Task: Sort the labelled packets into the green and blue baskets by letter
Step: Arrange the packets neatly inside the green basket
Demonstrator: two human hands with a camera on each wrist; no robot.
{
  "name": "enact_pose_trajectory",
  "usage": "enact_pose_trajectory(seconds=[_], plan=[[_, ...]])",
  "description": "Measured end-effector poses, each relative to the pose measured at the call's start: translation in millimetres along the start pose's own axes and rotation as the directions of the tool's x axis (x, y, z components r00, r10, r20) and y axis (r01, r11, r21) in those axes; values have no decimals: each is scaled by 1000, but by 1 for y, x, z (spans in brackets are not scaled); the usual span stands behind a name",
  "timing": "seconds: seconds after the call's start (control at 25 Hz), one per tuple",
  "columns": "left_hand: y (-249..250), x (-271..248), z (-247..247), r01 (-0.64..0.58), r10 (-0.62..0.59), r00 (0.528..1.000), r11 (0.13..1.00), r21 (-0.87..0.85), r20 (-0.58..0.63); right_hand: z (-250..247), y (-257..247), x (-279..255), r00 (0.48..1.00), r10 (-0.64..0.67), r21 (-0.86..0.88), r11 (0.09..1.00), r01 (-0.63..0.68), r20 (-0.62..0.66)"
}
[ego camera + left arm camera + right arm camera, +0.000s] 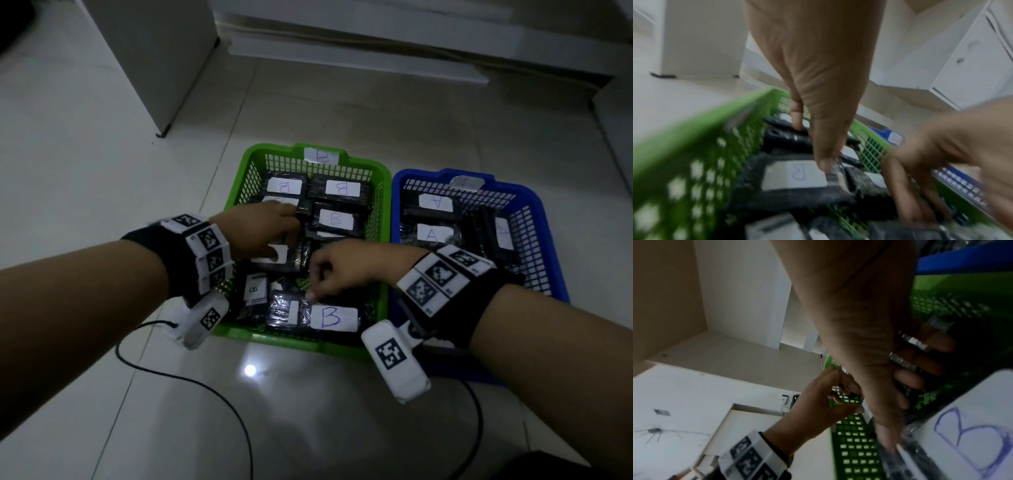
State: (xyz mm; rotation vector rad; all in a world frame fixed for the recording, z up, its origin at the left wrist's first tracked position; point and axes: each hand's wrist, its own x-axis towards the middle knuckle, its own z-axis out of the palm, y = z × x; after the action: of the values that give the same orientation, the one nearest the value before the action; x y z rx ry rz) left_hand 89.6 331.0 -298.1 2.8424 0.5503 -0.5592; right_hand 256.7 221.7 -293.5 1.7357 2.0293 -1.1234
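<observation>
The green basket (291, 337), tagged B (321, 156), holds several black packets with white B labels. Beside it on the right, the blue basket (555, 260) holds packets labelled A (431, 234). My left hand (270, 229) reaches in over the left rim. Its thumb (826, 162) and a fingertip touch packets in the middle, one a B packet (795, 173), and nothing sits between the fingers. My right hand (339, 267) hangs over the basket's front, fingers loose. Its thumb tip (888, 438) touches the plastic edge of the front B packet (330, 317), whose label fills the right wrist view (966, 426).
Both baskets stand side by side on a pale tiled floor. A black cable (205, 383) loops across the floor in front of the green basket. A white cabinet (154, 68) stands at the back left, and low white furniture (376, 51) runs along the back.
</observation>
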Motion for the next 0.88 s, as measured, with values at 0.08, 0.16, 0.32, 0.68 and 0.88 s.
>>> enact_pose_trajectory(seconds=[0.08, 0.16, 0.32, 0.68, 0.88], plan=[[-6, -13, 0, -9, 20, 995, 993, -118, 93, 4, -8, -3, 983, -7, -6, 1000, 8, 184], [-4, -26, 1, -13, 46, 983, 983, -181, 180, 9, -9, 1, 989, -18, -17, 1000, 20, 149], [4, -43, 10, -85, 45, 946, 990, 112, 322, 0, -10, 6, 981, 3, 69, 997, -17, 195], [19, -57, 30, -88, 19, 962, 966, 242, 272, -41, -2, 1, 998, 33, 250, 967, -45, 53], [22, -45, 33, -99, 31, 965, 964, 249, 262, -47, 27, -4, 971, 172, 220, 966, -133, -168]])
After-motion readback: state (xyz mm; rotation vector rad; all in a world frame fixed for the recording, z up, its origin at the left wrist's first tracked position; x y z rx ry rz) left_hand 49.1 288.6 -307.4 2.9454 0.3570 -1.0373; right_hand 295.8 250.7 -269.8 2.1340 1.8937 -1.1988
